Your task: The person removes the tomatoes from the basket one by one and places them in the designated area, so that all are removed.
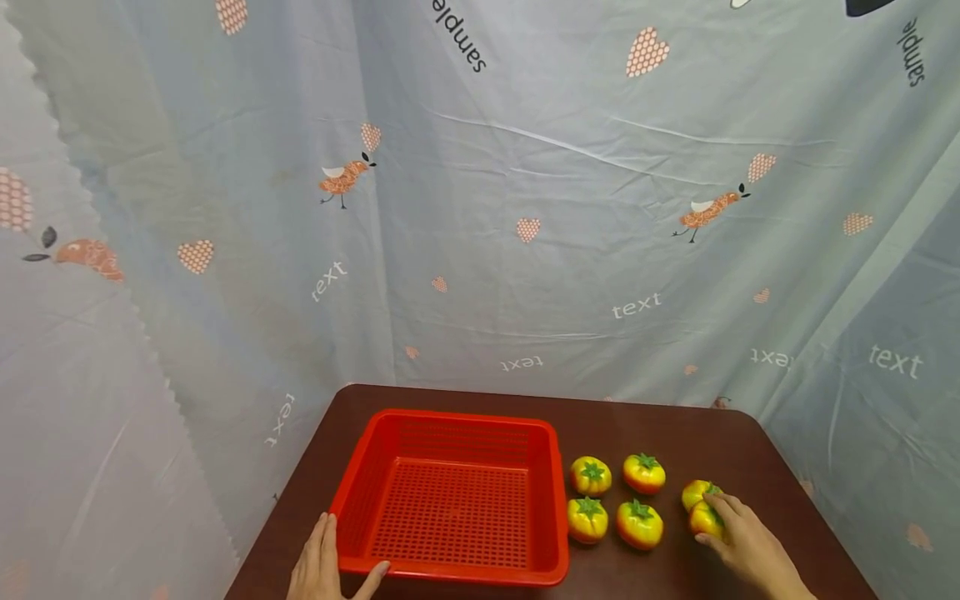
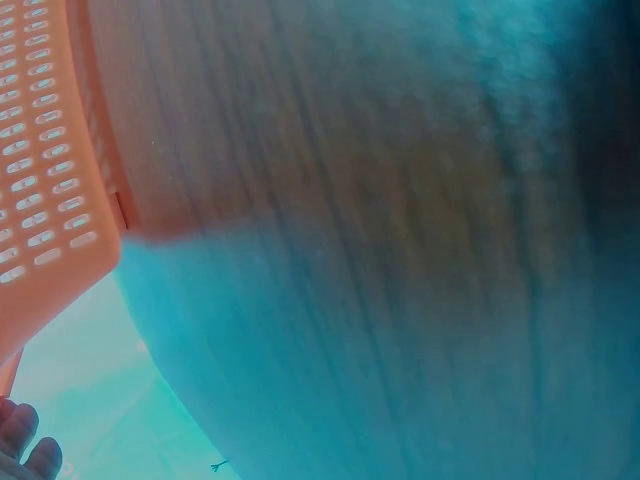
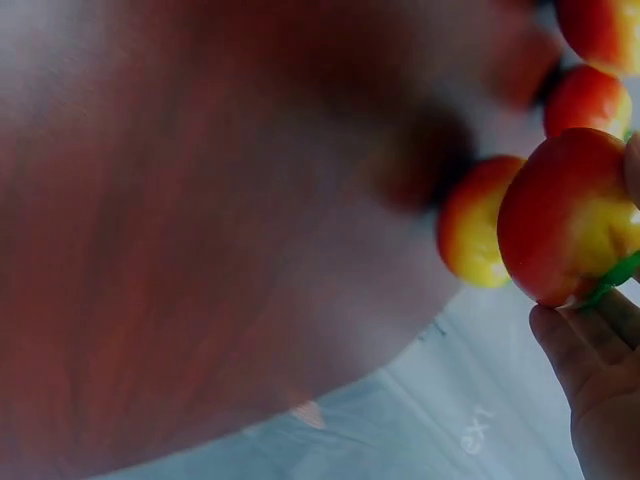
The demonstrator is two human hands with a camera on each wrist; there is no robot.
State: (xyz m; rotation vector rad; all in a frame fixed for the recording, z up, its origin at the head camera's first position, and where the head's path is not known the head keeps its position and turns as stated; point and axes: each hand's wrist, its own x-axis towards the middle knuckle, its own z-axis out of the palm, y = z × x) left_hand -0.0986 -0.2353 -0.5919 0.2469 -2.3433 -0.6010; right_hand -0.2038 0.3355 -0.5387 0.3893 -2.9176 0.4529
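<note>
My left hand [image 1: 321,568] rests at the near left corner of a red plastic basket [image 1: 457,572], its fingers straight along the left side and its thumb at the front rim. In the left wrist view only fingertips [image 2: 18,430] show, beside the basket's slotted wall [image 2: 40,170]. My right hand [image 1: 748,546] holds a yellow-and-red tomato [image 3: 560,215] between thumb and fingers, at the right of the table. Just behind it, and partly covered by the fingers, is another tomato [image 1: 696,492]. Green leafy tops show on the tomatoes.
Several more tomatoes stand between basket and right hand, such as a near one [image 1: 640,525] and a far one [image 1: 591,476]. The dark brown table [image 1: 637,421] has rounded far corners. A grey-blue printed curtain [image 1: 525,275] hangs behind and at both sides.
</note>
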